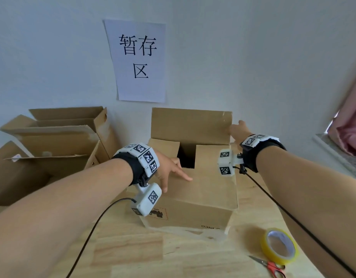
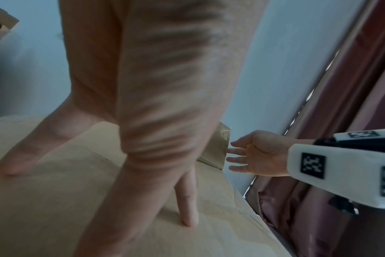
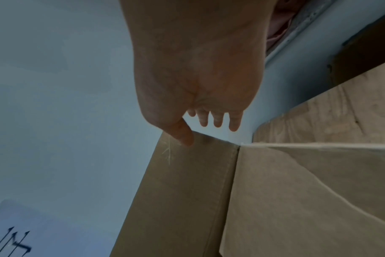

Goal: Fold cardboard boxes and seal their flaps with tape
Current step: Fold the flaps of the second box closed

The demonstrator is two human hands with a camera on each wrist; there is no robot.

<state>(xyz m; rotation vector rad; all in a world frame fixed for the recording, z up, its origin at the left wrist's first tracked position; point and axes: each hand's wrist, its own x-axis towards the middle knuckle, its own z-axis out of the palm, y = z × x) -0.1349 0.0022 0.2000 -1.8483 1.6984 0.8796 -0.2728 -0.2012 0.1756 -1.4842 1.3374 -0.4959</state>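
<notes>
Cardboard box (image 1: 195,189) at frame centre: flap folding in hand.
Left hand (image 1: 169,171), grip spread, presses the near flap; right hand (image 1: 238,130), grip spread, must lower the rear flap (image 1: 191,125).

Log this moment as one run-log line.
left hand: presses near flap flat | right hand: open, at upright far flap | tape roll: unused on table

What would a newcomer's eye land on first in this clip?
Probably the cardboard box at the table's centre: the left hand presses its near flap flat while the right hand reaches the upright far flap. Next, the white paper sign on the wall, and the yellow tape roll at right.
</notes>
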